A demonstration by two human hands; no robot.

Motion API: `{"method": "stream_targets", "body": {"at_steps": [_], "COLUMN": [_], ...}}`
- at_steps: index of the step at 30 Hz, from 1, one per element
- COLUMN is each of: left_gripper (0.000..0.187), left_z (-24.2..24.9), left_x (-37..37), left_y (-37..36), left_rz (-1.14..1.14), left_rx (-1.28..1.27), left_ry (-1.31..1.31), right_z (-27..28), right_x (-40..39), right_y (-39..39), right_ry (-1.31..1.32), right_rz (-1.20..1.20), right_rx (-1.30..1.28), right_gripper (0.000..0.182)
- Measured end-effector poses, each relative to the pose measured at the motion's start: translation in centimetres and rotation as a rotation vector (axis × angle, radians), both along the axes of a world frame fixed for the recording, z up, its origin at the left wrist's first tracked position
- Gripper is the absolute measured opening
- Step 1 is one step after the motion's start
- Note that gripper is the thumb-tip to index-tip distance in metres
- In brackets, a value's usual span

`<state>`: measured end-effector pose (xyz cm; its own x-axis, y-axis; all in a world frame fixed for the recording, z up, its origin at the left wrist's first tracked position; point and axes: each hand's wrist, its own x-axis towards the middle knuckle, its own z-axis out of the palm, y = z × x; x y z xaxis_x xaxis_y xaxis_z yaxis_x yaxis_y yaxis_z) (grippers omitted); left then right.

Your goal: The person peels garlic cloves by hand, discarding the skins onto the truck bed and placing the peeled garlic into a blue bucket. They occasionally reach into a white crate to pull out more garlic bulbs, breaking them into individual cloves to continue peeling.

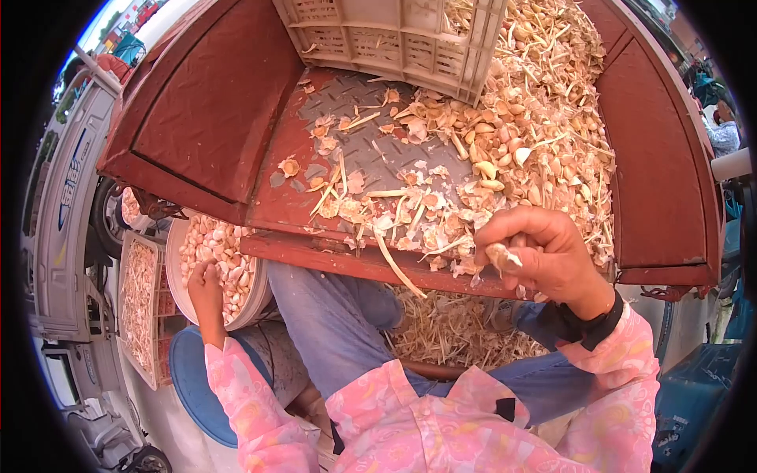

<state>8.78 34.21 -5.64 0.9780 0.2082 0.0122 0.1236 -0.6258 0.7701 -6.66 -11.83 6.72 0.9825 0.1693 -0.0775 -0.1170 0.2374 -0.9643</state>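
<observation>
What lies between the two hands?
Head view, left hand to right hand: garlic cloves, the bucket's rim, a leg in jeans, then the cart's red edge with a long stalk across it.

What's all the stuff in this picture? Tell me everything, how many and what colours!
Cargo bed: one, red, in front
Crate: one, off-white, on the bed
Garlic and peelings: too many to count, cream, on the bed's right
Stalks and peelings: countless, straw, below the bed
Bucket: one, whitish, left, full of pale garlic cloves
Filled crate: one, beige and reddish, far left
Round tub: one, blue, lower left
Vehicle: at least one, grey, far left
Legs: two, blue trousers, under the bed
Left hand: one, tan, at the bucket
Right hand: one, tan, holding a pale garlic piece
</observation>
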Motion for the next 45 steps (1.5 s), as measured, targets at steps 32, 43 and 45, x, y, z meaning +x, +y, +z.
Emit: {"method": "stream_targets", "body": {"at_steps": [32, 43, 45], "left_gripper": [0.011, 0.014, 0.014], "left_z": [5.4, 5.8, 6.0], "left_x": [-7.4, -7.9, -7.7], "left_y": [-41.6, -41.2, -40.6], "left_rz": [-1.201, -1.095, -1.042], "left_rx": [0.311, 0.245, 0.075], "left_ry": [-0.390, -0.223, -0.109], "right_z": [-2.2, -4.3, -4.5], "right_x": [-3.0, -3.3, -3.3], "right_y": [-6.9, -7.8, -8.2], "right_ry": [-0.140, -0.072, -0.038], "right_rz": [-0.504, -0.458, -0.464], "right_rx": [0.311, 0.253, 0.267], "right_gripper": [0.022, 0.024, 0.022]}}
